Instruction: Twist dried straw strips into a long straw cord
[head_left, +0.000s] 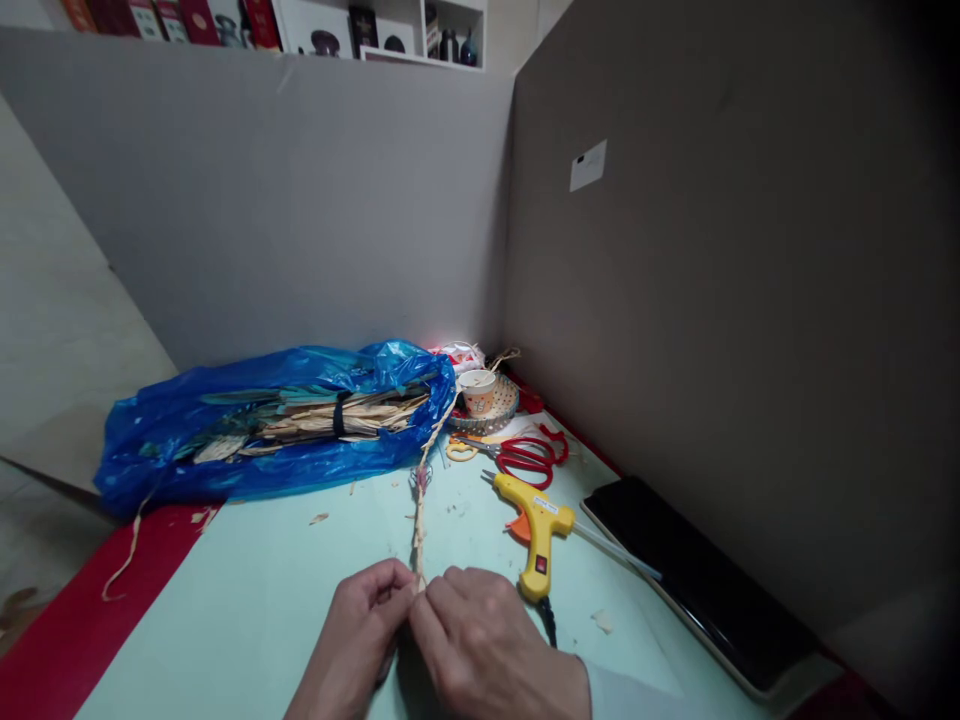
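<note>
A thin twisted cord of pale dried plant fibre runs from my fingers straight away over the table, past a small pinkish wire-like piece, towards a paper cup. My left hand pinches the near end of this cord between thumb and forefinger. Close against it, my right hand has its fingers curled onto the same end, back of the hand up. The fingertips hide the exact grip. To the right of my right hand lies a yellow hot glue gun with a glue stick in its back.
Bundled dried leaves lie in a blue plastic bag at the back left. Red-handled scissors rest before a woven tray. A black flat device lies along the right. Grey partitions enclose the pale green tabletop.
</note>
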